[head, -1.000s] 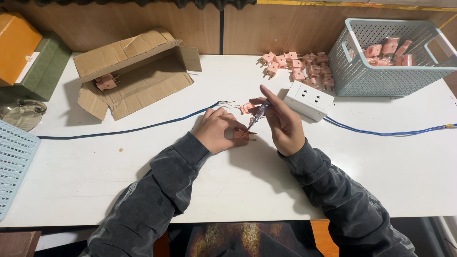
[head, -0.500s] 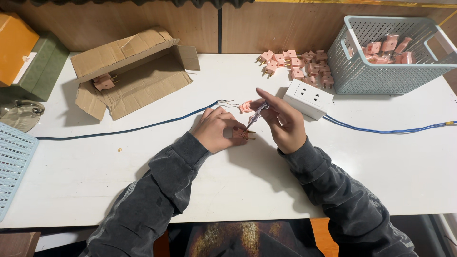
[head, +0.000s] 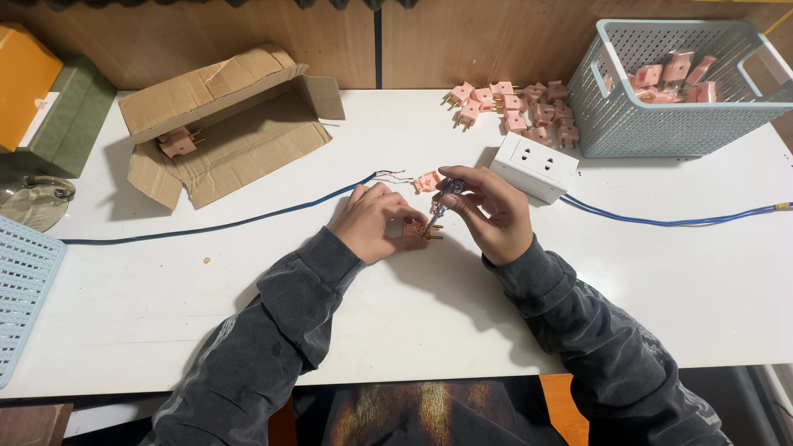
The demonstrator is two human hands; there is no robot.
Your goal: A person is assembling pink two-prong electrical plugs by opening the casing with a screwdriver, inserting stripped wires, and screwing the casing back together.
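Observation:
My left hand (head: 376,221) presses a small pink plug (head: 417,230) with brass prongs onto the white table (head: 165,306). My right hand (head: 491,213) grips a small screwdriver (head: 443,198), tilted, its tip down at that plug. Just behind the hands lies a loose pink plug piece (head: 425,181) beside the bare wire ends (head: 395,174) of a blue cable (head: 223,223) that runs off to the left.
An open cardboard box (head: 231,140) with pink plugs lies at the back left. A pile of pink plugs (head: 516,103) and a white socket block (head: 535,167) sit at the back right, beside a grey basket (head: 652,124) holding more plugs. A blue basket (head: 21,281) is at the left edge.
Both hands stay on the plug. The screwdriver in my right hand has shifted only slightly.

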